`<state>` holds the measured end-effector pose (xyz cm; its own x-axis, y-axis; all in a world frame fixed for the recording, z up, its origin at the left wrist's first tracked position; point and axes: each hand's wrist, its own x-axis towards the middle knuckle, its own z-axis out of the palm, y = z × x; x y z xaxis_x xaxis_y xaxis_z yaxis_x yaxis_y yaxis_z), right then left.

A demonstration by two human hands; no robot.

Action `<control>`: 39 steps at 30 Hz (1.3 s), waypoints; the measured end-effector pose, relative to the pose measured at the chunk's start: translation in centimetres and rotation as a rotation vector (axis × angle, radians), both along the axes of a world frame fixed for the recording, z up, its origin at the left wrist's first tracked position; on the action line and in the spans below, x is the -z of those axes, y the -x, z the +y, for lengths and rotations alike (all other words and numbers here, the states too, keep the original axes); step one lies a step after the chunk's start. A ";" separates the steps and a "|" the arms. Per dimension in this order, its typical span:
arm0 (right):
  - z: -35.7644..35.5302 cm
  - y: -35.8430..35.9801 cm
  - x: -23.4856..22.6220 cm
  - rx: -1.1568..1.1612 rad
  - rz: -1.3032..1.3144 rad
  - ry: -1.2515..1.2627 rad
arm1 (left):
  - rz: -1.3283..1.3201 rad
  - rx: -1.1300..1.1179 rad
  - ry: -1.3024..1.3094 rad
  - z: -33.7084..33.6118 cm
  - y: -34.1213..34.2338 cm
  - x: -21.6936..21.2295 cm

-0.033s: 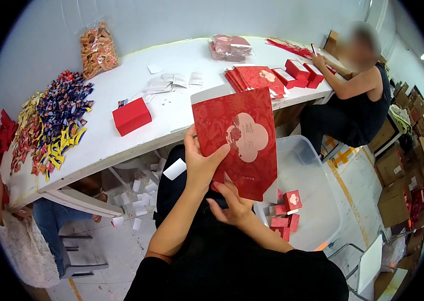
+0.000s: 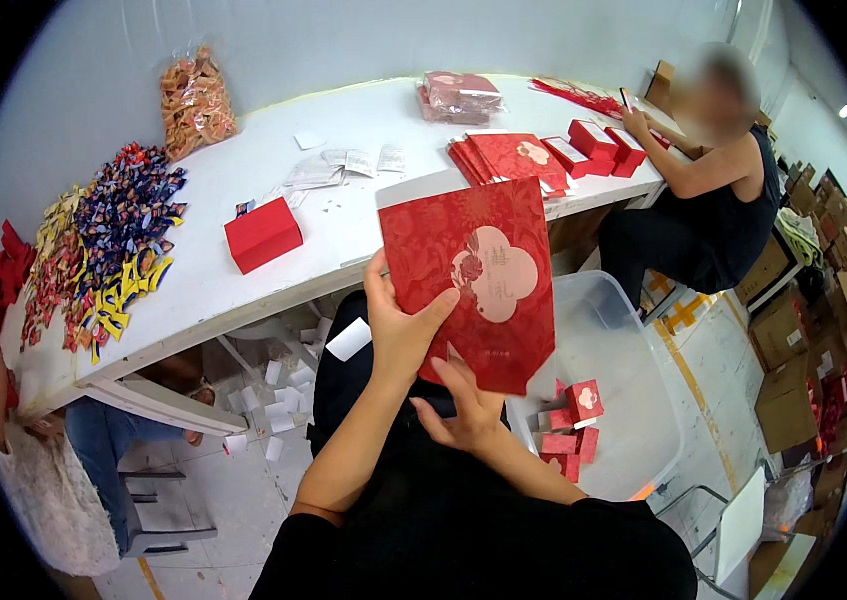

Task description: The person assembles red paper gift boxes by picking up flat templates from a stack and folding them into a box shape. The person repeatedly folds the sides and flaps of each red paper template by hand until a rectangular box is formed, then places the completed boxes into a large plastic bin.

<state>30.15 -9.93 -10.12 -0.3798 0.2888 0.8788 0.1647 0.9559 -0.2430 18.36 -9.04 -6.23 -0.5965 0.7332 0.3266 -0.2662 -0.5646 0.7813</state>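
Note:
My left hand (image 2: 401,328) is closed on a flat, unfolded red gift-box carton (image 2: 423,245), its thumb across the front and its fingers behind the left edge. The carton is tilted, with a floral pattern and a pale pink flower-shaped panel. At its lower edge is my right hand (image 2: 465,410), thumb and forefinger apart. The forefinger reaches up to the carton's lower left corner; the other fingers are partly hidden. A folded red box (image 2: 263,235) sits on the white table (image 2: 213,290) beyond my left hand. More flat red cartons (image 2: 518,155) lie stacked farther back.
Wrapped candies (image 2: 128,215) lie heaped at the table's left, near a clear bag of orange packets (image 2: 195,105). A translucent bin (image 2: 633,390) holding small red boxes stands at my right. One co-worker (image 2: 713,180) sits at the right holding a phone; another person (image 2: 53,490) is at left.
The carton has shifted very slightly in my left hand's grip. My right forefinger has moved a little up at its lower left edge. Everything else looks the same.

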 end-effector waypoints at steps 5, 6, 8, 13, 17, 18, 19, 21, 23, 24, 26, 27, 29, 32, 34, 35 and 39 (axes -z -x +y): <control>-0.1 1.0 2.9 -0.297 0.102 0.363 | 0.282 -0.382 0.041 0.2 1.3 0.8; -0.4 0.5 2.9 -0.313 0.023 0.409 | 0.321 -0.458 0.069 0.2 1.9 1.2; -0.6 0.5 2.6 -0.370 0.163 0.550 | 0.435 -0.591 0.152 -0.6 3.4 0.2; 3.8 -3.7 -1.7 -0.165 0.534 0.600 | 0.482 -0.344 0.259 -3.3 3.3 -0.5; 3.9 -4.3 -1.7 -0.543 0.544 1.193 | 0.665 -0.261 0.271 -3.3 0.8 1.0; 3.4 -4.8 -1.3 -0.531 0.463 1.259 | 0.601 -0.131 0.298 -3.5 0.0 1.1; 3.5 -4.9 -1.0 -0.536 0.449 1.259 | 0.625 -0.103 0.285 -3.4 0.0 1.2; 3.6 -5.0 -0.4 -0.547 0.419 1.259 | 0.672 -0.050 0.259 -3.1 -0.1 1.6; 3.0 -4.4 -2.0 -0.621 0.418 1.294 | 0.764 -0.044 0.318 -3.2 -0.3 1.3; 2.8 -4.3 -2.0 -0.657 0.437 1.302 | 0.798 -0.071 0.319 -3.2 -0.4 1.5; 2.6 -4.0 -2.3 -0.701 0.443 1.295 | 0.828 -0.107 0.323 -3.3 -0.4 1.7; 2.3 -3.9 -2.3 -0.703 0.428 1.286 | 0.830 -0.124 0.345 -3.5 -0.5 1.6; 2.2 -4.1 -2.1 -0.715 0.397 1.283 | 0.836 -0.159 0.373 -3.6 -0.7 0.9; 1.5 -4.3 -1.1 -0.682 0.352 1.233 | 0.900 -0.180 0.370 -3.6 -0.7 1.1; 1.5 -4.2 -1.1 -0.601 0.367 1.229 | 0.878 -0.162 0.316 -3.5 -0.9 1.7; 1.5 -4.2 -1.1 -0.562 0.373 1.225 | 0.873 -0.161 0.305 -3.5 -0.8 1.6; 2.3 -4.4 -2.0 -0.664 0.252 1.253 | 0.901 -0.330 0.238 -3.9 0.1 0.5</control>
<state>34.58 -7.61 -8.15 -0.6237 0.7419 0.2461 -0.3910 -0.0235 -0.9201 18.29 -12.90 -6.71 -0.3836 0.6800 0.6248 0.6264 -0.3055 0.7171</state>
